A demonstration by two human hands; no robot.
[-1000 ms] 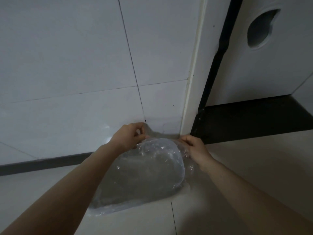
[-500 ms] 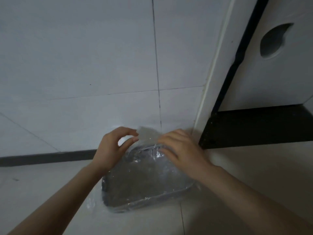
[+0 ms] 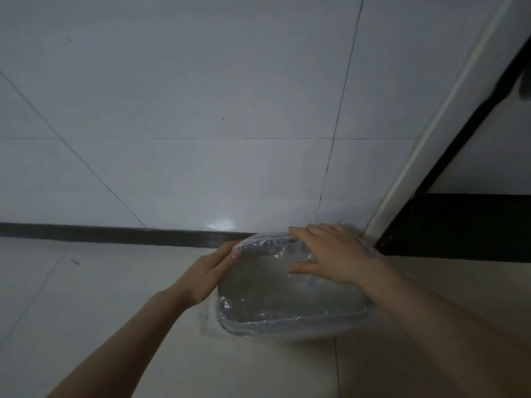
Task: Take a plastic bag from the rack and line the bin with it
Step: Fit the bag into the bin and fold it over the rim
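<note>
the clear plastic bag (image 3: 287, 288) is already draped over the low bin (image 3: 290, 323) on the floor by the tiled wall (image 3: 201, 110), so the fetching looks done. your right hand (image 3: 336, 254) lies spread on the far rim, your left hand (image 3: 209, 271) flat against the side; tucking the edges remains.

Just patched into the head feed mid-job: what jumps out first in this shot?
Two bare hands working a clear plastic bag over a small bin on the floor, low and right of centre, against the white tiled wall. The right hand lies flat across the bag at the bin's far rim; the left hand presses its left side. A black baseboard runs behind them.
</note>
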